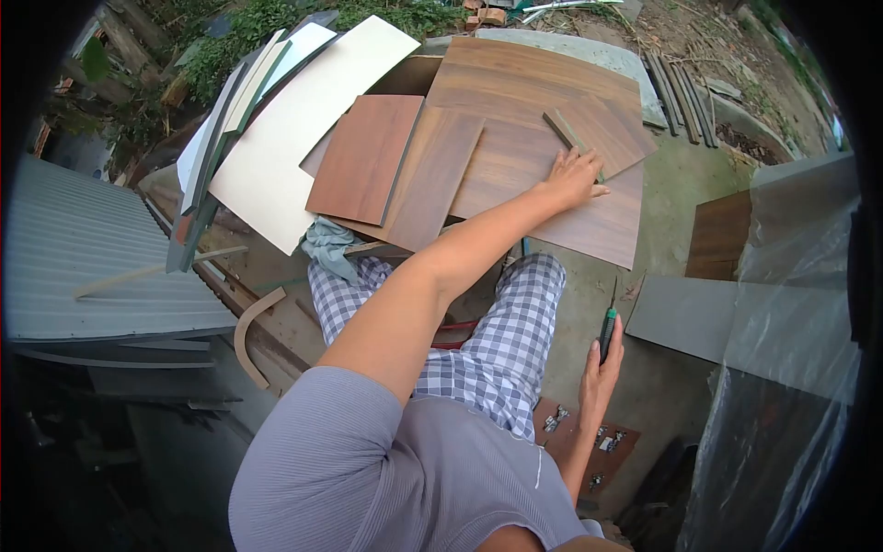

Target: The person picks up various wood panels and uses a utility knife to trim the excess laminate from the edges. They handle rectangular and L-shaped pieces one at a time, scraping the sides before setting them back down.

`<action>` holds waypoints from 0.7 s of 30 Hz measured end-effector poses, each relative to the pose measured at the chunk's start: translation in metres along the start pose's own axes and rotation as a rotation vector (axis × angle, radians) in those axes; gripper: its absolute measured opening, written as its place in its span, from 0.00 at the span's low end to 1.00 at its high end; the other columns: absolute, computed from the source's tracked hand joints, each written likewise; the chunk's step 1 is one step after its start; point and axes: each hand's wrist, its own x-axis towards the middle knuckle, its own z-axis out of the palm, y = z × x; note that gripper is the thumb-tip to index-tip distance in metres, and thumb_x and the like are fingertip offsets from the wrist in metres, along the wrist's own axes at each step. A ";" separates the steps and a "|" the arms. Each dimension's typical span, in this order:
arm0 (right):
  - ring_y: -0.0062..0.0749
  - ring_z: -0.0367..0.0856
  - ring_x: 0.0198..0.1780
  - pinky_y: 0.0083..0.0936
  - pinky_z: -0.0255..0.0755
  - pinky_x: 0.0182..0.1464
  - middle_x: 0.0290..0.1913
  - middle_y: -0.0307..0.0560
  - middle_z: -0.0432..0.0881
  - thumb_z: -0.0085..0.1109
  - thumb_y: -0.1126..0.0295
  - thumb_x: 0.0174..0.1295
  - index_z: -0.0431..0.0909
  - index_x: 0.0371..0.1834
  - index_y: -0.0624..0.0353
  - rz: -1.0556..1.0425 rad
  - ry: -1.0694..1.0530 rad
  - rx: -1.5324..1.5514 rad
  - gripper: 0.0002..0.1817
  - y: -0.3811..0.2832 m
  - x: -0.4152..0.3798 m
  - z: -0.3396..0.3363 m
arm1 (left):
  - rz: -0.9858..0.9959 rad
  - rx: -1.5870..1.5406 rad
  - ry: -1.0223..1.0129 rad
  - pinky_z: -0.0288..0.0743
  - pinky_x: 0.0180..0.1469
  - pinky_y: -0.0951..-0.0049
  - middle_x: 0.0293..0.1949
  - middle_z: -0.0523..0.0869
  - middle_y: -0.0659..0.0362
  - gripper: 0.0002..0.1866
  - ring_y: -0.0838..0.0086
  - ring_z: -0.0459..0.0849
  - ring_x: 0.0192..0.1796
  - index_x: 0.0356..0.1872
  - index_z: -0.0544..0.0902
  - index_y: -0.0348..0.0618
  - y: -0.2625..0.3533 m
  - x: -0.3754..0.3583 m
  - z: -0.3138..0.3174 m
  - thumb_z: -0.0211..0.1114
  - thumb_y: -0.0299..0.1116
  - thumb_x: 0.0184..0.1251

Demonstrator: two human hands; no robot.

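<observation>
Corrugated sheet (101, 248): seen at the far left, with a curved wooden strip (246, 340) lying to its right.
Panel stack (308, 115): pale panels are leaned together beside the reddish-brown board (368, 158).
Grey-green cloth (331, 247): bunched below that board, by the checked trousers (524, 308).
Narrow wooden batten (563, 131): laid across the wood-grain panels (533, 78), its near end covered by the left hand.
Left hand (575, 177): placed on the batten, fingers bent; whether it is gripped cannot be told.
Screwdriver (607, 329): held upright, shaft up, its black-and-green handle gripped in the right hand (600, 373).
Metal fittings (608, 440): scattered on a brown board (628, 453) below.
</observation>
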 end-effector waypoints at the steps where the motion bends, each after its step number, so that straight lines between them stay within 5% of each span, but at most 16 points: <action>1: 0.35 0.69 0.46 0.29 0.64 0.53 0.47 0.49 0.68 0.44 0.71 0.67 0.57 0.71 0.48 -0.008 0.016 0.013 0.27 -0.003 -0.002 0.003 | 0.011 -0.156 0.111 0.59 0.66 0.50 0.61 0.70 0.45 0.31 0.48 0.65 0.65 0.60 0.70 0.38 -0.001 -0.021 -0.001 0.63 0.46 0.60; 2: 0.38 0.66 0.61 0.30 0.58 0.62 0.64 0.53 0.65 0.45 0.65 0.68 0.58 0.71 0.50 0.107 -0.036 0.073 0.26 -0.006 -0.004 0.003 | 0.027 -0.309 0.221 0.62 0.65 0.55 0.58 0.74 0.44 0.28 0.50 0.69 0.63 0.58 0.72 0.36 -0.002 -0.044 -0.003 0.63 0.44 0.61; 3: 0.38 0.66 0.61 0.30 0.58 0.62 0.64 0.53 0.65 0.45 0.65 0.68 0.58 0.71 0.50 0.105 -0.049 0.076 0.26 -0.009 -0.005 0.008 | -0.031 -0.377 0.219 0.66 0.62 0.60 0.55 0.77 0.45 0.26 0.54 0.74 0.60 0.56 0.74 0.35 0.001 -0.074 -0.012 0.62 0.42 0.62; 8: 0.29 0.71 0.44 0.26 0.67 0.50 0.46 0.47 0.72 0.47 0.67 0.68 0.57 0.70 0.57 0.063 -0.041 0.215 0.27 -0.007 -0.004 0.043 | -0.489 -0.995 0.166 0.77 0.47 0.72 0.43 0.85 0.52 0.17 0.70 0.85 0.43 0.51 0.78 0.34 -0.030 -0.243 -0.059 0.57 0.37 0.69; 12: 0.17 0.66 0.28 0.16 0.65 0.32 0.31 0.36 0.71 0.52 0.63 0.66 0.64 0.64 0.63 0.136 -0.255 0.382 0.26 -0.044 0.018 0.069 | -0.902 -1.068 0.612 0.75 0.41 0.76 0.40 0.84 0.54 0.16 0.72 0.85 0.38 0.49 0.78 0.38 -0.091 -0.334 -0.090 0.54 0.39 0.71; 16: 0.19 0.66 0.29 0.18 0.65 0.32 0.30 0.35 0.70 0.52 0.62 0.65 0.66 0.61 0.63 -0.102 -0.379 0.367 0.24 -0.119 0.077 0.123 | -0.921 -1.174 0.861 0.75 0.47 0.71 0.45 0.82 0.51 0.18 0.67 0.84 0.44 0.53 0.73 0.36 -0.117 -0.350 -0.115 0.54 0.39 0.71; 19: 0.24 0.75 0.39 0.25 0.71 0.38 0.41 0.44 0.79 0.49 0.63 0.67 0.67 0.59 0.63 -0.331 -0.511 0.318 0.22 -0.165 0.154 0.194 | -0.788 -1.406 0.923 0.75 0.53 0.66 0.51 0.79 0.48 0.21 0.63 0.82 0.49 0.56 0.70 0.33 -0.115 -0.335 -0.110 0.53 0.39 0.71; 21: 0.46 0.78 0.46 0.35 0.70 0.49 0.43 0.58 0.79 0.48 0.66 0.63 0.68 0.59 0.61 -0.497 -0.433 0.194 0.21 -0.185 0.204 0.251 | -0.771 -1.641 0.968 0.73 0.56 0.61 0.55 0.75 0.45 0.24 0.58 0.79 0.54 0.60 0.66 0.31 -0.112 -0.322 -0.102 0.53 0.39 0.71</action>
